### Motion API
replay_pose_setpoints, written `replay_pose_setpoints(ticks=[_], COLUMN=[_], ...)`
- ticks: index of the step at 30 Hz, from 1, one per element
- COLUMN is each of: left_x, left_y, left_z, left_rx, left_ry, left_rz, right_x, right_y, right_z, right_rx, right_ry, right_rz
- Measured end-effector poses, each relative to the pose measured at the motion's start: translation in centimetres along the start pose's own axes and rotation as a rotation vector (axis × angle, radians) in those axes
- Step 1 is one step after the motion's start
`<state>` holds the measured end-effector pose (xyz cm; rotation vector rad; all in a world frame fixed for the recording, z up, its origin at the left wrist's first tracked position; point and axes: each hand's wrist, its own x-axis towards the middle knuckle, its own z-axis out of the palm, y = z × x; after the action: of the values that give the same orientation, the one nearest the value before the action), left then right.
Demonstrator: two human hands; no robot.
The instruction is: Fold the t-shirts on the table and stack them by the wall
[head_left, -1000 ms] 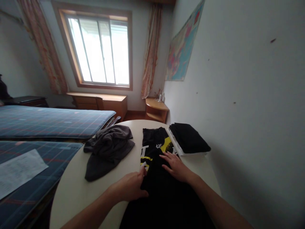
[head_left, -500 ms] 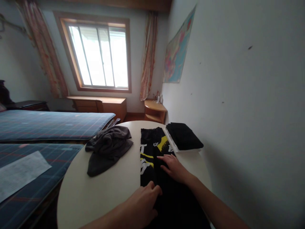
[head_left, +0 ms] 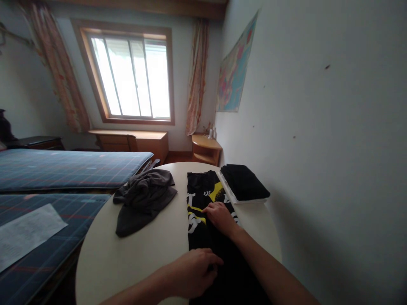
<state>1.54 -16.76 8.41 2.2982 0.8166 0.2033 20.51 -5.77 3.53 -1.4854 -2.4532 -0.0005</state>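
A long folded black T-shirt (head_left: 203,182) with white lettering and yellow paint-like marks lies along the round table. My right hand (head_left: 221,217) rests on its printed middle, the fingertips drawn together on the cloth by a yellow stripe. Closer to me, my left hand (head_left: 195,271) is over the shirt's left edge. Its index finger reaches across the black cloth, with a gap between it and the thumb, and the other fingers curl under, partly hidden. A crumpled dark grey garment (head_left: 143,199) lies to the left.
The round white table (head_left: 143,258) stands close to the white wall (head_left: 318,182). At its right edge is a stack of folded black clothes (head_left: 244,182) over something white. Left are plaid mattresses (head_left: 76,165) and a paper sheet (head_left: 28,233). A corner shelf (head_left: 206,144) stands beyond.
My right hand has moved left across the shirt's print, and its spread fingers have come together. My left hand has shifted slightly right and its index finger has straightened.
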Motion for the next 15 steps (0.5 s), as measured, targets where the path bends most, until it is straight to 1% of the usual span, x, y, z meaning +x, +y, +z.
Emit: replay_pose_setpoints(ticks=[2, 3, 5, 8, 10, 12, 15], left_x=[0.1, 0.2, 0.6, 1.7, 2.7, 4.0, 6.2], left_y=[-0.9, -1.5, -2.8, -5.3, -7.5, -9.7, -12.5], left_z=[0.2, 0.2, 0.2, -0.3, -0.9, -1.7, -2.7], left_rx=[-0.016, -0.018, 0.019, 0.147, 0.216, 0.283, 0.296], left_ry=[-0.019, 0.003, 0.117, 0.394, 0.544, 0.613, 0.591], left_rz=[0.087, 0.107, 0.095, -0.04, -0.155, -0.254, -0.347], right_x=[0.1, 0.0, -0.4, -1.4, -2.1, -2.8, -3.8], right_y=[0.3, 0.4, 0.9, 2.2, 3.4, 4.7, 6.3], right_z=[-0.1, -0.3, -0.6, -0.8, -0.9, -0.9, -0.7], right_rx=[0.006, 0.02, 0.056, 0.1, 0.115, 0.125, 0.151], right_ry=[0.06, 0.08, 0.085, 0.07, 0.073, 0.063, 0.011], right_rz=[0.011, 0.017, 0.013, 0.011, 0.057, 0.12, 0.176])
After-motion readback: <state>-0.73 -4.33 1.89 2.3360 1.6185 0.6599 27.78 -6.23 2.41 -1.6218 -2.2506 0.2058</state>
